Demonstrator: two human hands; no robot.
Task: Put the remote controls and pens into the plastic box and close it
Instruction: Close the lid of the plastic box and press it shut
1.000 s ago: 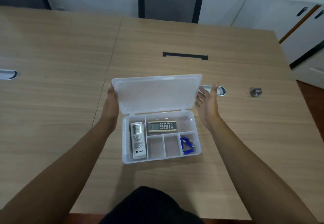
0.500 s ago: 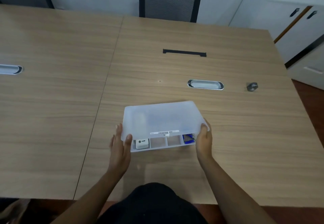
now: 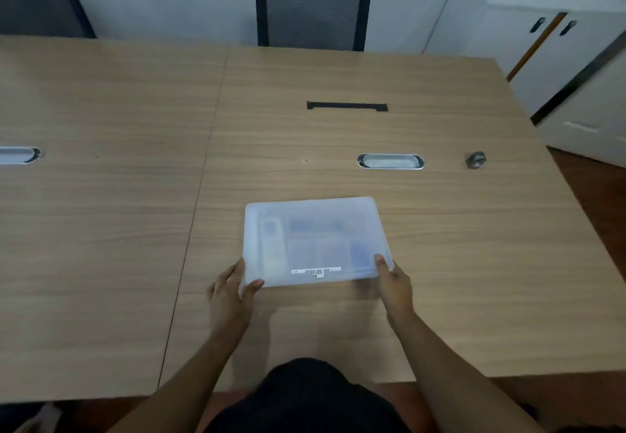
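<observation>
The translucent plastic box [image 3: 315,215] lies flat on the wooden table [image 3: 135,229] with its lid down over the base. Through the lid I make out a white remote control [image 3: 272,246] on the left, a second remote [image 3: 316,227] as a dim shape in the upper middle, and blue pens [image 3: 359,256] at the right. A barcode label runs along the lid's near edge. My left hand [image 3: 230,297] grips the near left corner, thumb on the lid. My right hand [image 3: 393,283] grips the near right corner, thumb on top.
An oval metal cable grommet [image 3: 390,161] sits beyond the box, a small grey object [image 3: 475,160] to its right, and a black slot [image 3: 347,106] farther back. A black mesh chair [image 3: 313,9] stands behind the table. White cabinets [image 3: 542,43] are at the right.
The lid stood upright a second ago with a hand at each side. It swung down over the base, and both hands moved to the near corners; now the lid lies fully down.
</observation>
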